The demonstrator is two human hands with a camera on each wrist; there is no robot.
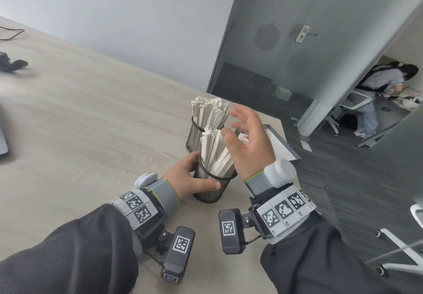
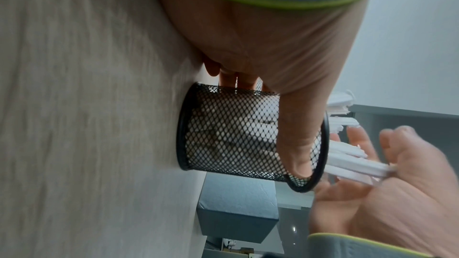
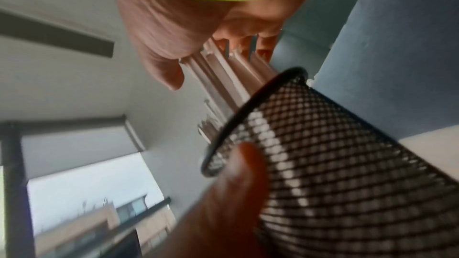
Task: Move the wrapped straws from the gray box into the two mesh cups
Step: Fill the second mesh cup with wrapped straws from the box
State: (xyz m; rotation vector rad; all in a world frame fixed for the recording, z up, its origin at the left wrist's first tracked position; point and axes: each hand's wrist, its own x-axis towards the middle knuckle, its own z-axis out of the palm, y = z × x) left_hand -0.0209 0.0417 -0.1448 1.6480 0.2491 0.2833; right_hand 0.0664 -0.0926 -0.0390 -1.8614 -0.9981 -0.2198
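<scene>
Two black mesh cups stand on the wooden table, both packed with white wrapped straws. My left hand point(image 1: 183, 174) grips the near cup point(image 1: 215, 180) point(image 2: 231, 134), thumb in front and fingers behind. Beside that cup's straws point(image 1: 217, 154), my right hand point(image 1: 249, 142) point(image 2: 372, 193) is open with fingers spread, its palm and fingers touching them. The far cup point(image 1: 194, 135) stands just behind with its own straws point(image 1: 208, 112). The gray box point(image 1: 277, 140) point(image 2: 238, 207) sits behind my right hand, mostly hidden; I cannot tell what is in it.
The table's right edge runs close beside the gray box, with dark carpet beyond. A gray door stands at the back right, and a person sits in the room past it. A dark object point(image 1: 11, 64) and a cable lie far left. A white chair frame point(image 1: 400, 248) is at lower right.
</scene>
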